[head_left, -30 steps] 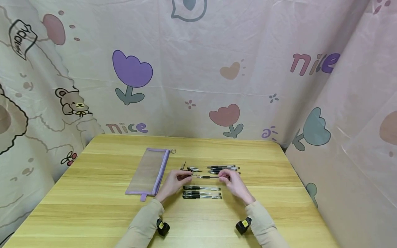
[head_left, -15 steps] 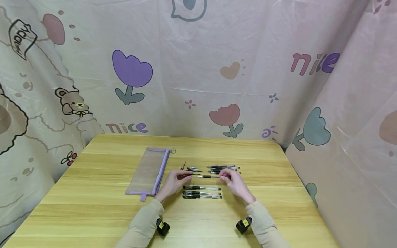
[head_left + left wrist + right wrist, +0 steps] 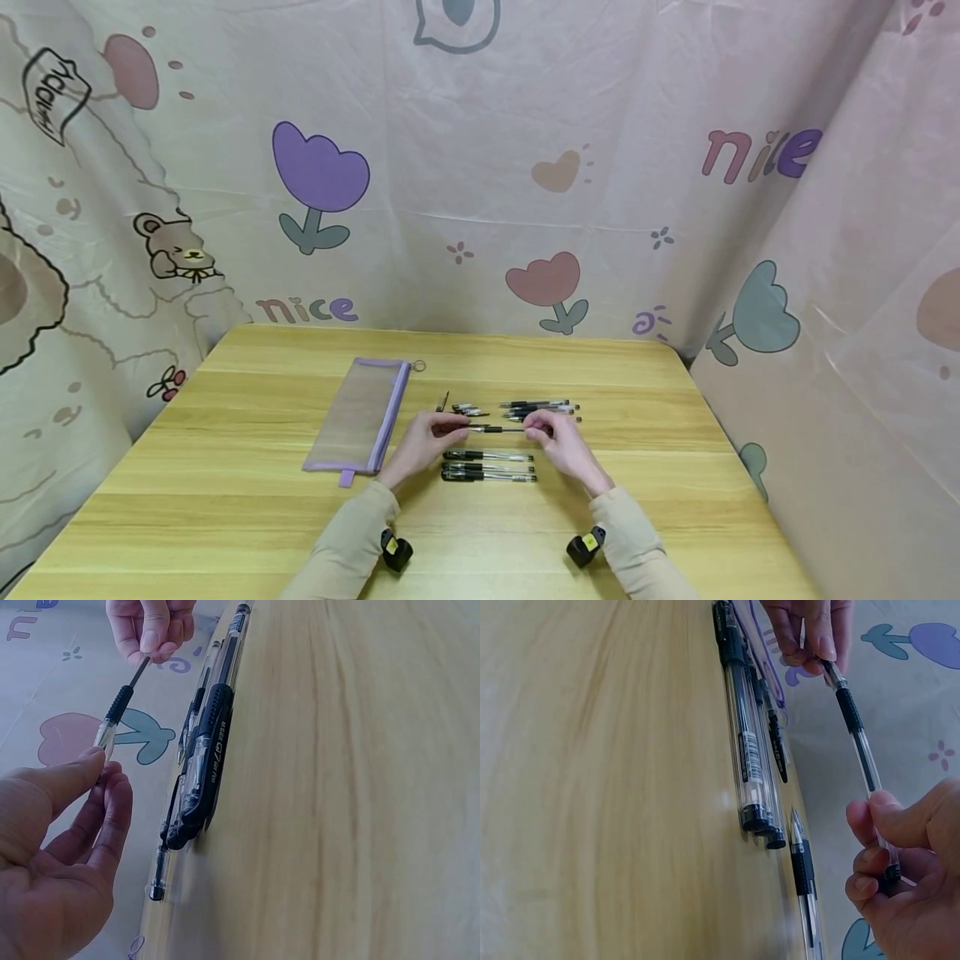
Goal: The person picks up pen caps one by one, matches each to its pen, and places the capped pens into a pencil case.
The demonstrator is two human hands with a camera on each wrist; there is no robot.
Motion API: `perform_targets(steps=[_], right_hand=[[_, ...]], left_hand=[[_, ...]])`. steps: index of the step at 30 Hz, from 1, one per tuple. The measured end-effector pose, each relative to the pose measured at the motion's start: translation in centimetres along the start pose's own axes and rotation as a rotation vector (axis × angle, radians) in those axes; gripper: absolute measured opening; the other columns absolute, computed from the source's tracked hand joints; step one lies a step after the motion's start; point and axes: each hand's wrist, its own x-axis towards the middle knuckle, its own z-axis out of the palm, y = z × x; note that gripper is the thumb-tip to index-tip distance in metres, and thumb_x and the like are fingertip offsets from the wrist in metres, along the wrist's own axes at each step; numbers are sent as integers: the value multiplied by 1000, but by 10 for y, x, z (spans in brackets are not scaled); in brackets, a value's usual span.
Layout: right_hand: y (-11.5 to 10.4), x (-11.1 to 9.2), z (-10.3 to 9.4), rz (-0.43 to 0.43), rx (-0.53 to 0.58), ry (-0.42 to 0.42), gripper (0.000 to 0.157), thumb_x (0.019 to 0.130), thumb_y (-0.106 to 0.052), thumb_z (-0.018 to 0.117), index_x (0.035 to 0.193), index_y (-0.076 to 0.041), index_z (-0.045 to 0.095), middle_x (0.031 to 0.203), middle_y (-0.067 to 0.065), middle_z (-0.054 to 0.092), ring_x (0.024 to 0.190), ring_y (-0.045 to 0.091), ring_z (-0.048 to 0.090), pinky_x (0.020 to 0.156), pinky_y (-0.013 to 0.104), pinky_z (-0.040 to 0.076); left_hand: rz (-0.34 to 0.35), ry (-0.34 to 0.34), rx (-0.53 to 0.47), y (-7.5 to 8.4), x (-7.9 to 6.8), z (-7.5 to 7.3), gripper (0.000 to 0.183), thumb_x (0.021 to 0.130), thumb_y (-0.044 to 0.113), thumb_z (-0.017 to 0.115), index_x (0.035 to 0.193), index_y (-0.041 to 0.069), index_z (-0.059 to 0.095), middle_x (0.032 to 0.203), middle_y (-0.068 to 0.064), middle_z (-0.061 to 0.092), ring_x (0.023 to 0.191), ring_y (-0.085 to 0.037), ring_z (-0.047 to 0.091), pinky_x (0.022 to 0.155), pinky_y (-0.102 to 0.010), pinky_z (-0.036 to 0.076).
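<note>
Between my two hands stretches a gel pen (image 3: 492, 430) with a black rubber grip and clear barrel. My left hand (image 3: 422, 446) pinches its tip end between thumb and fingers; the point itself is hidden there. At the other end, my right hand (image 3: 557, 437) holds the barrel, with the black end plug (image 3: 890, 871) showing among its curled fingers. Just in front of the held pen lie several capped gel pens (image 3: 489, 467) in a row. Behind my right hand are several uncapped pens (image 3: 536, 405), and small pen caps (image 3: 467, 407) lie behind my left fingers.
To the left lies a flat mesh zip pouch (image 3: 356, 415) with purple trim and a ring at one corner. A thin dark stick (image 3: 444, 402) points up near the caps. Patterned cloth (image 3: 480, 167) hangs behind the wooden table (image 3: 225, 500).
My right hand has shifted slightly left with the pen, bringing its tip end into my left fingers. Half a second ago the tip showed just right of them. The left hand has barely moved.
</note>
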Motion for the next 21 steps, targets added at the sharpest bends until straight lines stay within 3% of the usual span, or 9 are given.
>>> perform_targets(steps=[10,21], right_hand=[[0,-1,4,41,102,-1,10,92,-3,66,100,-7,70,88,9,71,83,28,66,72,19,51],[4,-1,12,24,164,15,8,91,-3,68,98,-1,70,85,15,69,74,11,57,69,19,47]], left_hand=[[4,10,-4,-1,-3,-2,26,91,10,72,113,-5,72,108,-21,75,85,-11,71,76,-18,56],[-5,24,-42,0,-4,-4,22,89,4,72,109,-5,73,102,-22,75,79,-12,70,71,-19,57]])
